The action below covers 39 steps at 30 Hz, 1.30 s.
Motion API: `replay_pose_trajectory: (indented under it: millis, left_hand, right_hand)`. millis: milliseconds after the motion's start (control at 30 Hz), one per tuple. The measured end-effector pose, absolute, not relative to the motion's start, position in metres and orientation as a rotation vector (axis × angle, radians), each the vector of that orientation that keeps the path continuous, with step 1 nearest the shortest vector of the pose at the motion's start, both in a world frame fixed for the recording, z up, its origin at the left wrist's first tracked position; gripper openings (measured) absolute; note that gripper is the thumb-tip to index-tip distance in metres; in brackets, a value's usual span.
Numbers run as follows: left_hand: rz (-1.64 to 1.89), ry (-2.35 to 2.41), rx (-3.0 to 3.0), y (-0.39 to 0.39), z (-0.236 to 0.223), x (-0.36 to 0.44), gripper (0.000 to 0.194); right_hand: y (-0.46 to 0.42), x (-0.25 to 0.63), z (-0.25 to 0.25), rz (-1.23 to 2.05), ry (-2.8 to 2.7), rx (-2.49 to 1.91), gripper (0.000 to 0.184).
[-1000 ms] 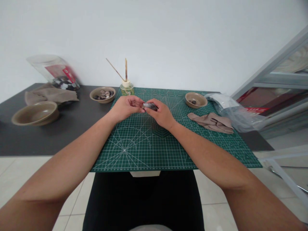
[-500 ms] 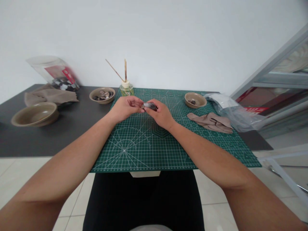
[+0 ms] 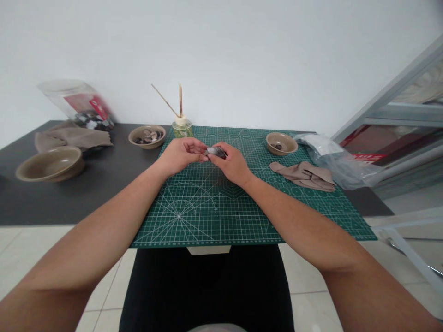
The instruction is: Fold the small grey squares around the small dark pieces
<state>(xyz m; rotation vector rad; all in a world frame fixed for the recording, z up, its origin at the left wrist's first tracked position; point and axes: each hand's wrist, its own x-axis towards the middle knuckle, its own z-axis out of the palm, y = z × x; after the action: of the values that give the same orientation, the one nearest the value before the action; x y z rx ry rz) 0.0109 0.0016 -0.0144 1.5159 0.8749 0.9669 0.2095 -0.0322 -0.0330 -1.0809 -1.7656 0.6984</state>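
Over the green cutting mat point(image 3: 194, 207), a smooth stone point(image 3: 216, 151), dark with a pale patch, is held between both hands. My right hand point(image 3: 232, 162) is closed round its right side, thumb along the front. My left hand point(image 3: 182, 155) pinches at the stone's left end with thumb and fingertips; the contact there is partly hidden. A bowl of several pebbles point(image 3: 147, 137) stands beyond my left hand. To the right is another bowl point(image 3: 282, 144) with a few dark stones, and in front of it lies a crumpled brown cloth point(image 3: 304, 176).
A larger brown bowl point(image 3: 50, 164) and a folded cloth point(image 3: 74, 137) sit on the dark table at left, before a clear bag of stones point(image 3: 79, 106). A reed diffuser point(image 3: 182, 127) stands at the mat's back edge. Clear plastic packaging point(image 3: 337, 159) lies at right.
Almost nothing differs. Both hands stay in the same place around the stone, which appears turned very slightly.
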Motion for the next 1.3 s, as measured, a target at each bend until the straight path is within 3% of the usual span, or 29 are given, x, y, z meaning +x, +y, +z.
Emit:
replay_pose_trajectory:
  millis: [1300]
  left_hand:
    - [1.050, 0.909, 1.611, 0.0008, -0.0166, 0.0102, 0.027]
  right_hand:
    - [-0.0282, 0.2089, -0.0347, 0.766, -1.749, -1.021, 0.028]
